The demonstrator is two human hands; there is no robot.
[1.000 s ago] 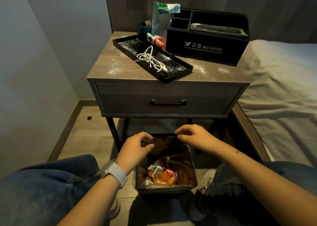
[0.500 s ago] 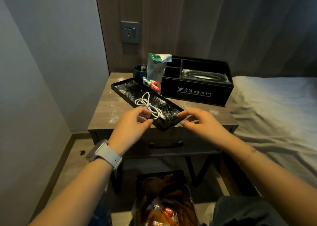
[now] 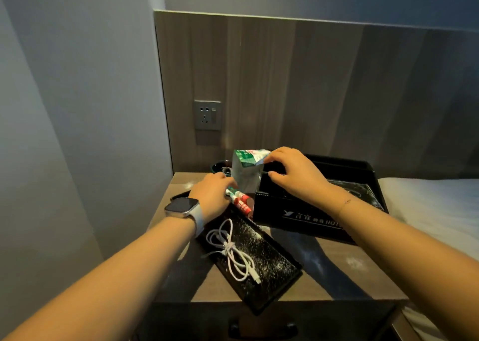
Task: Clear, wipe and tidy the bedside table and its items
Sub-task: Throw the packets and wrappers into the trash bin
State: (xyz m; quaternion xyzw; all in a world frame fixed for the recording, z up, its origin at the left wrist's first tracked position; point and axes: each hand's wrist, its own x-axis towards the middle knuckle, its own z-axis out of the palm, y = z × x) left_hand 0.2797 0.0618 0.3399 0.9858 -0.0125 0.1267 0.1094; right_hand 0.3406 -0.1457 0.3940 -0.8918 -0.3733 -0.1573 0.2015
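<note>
Both hands up off the bin rim since a second ago, now reaching to the back of the counter [image 3: 344, 263]; bin gone from view. Right hand [image 3: 293, 174] pinching folded green-white top of foil bag [image 3: 246, 177], fingers curled on the flap, thumb low against the organiser edge. Left hand [image 3: 213, 194] curled over green end of toothpaste tube [image 3: 239, 200], apparently gripping it, fingertips hidden so exact hold unclear.

Bag standing upright at back, between dark cup [image 3: 220, 165] and black organiser box [image 3: 318, 208], touching the box. Tube lying at far end of black tray [image 3: 272, 270], against the box corner.

Handling, judged: bag light, thin, crinkly, probably near empty, best taken at the folded top or squeezed mid-body; could spill if tipped open. Tube small, soft, slightly slick, fine anywhere along the body. White cable [image 3: 233, 250] limp, bundled with a tie, best lifted at the knot. Tray stiff, dusted with white powder, needs keeping level.

Count: one bag, one tube, one cable, one tray, one organiser box, one cup, one wall socket [image 3: 208, 115], one watch [image 3: 182, 207] on left wrist
</note>
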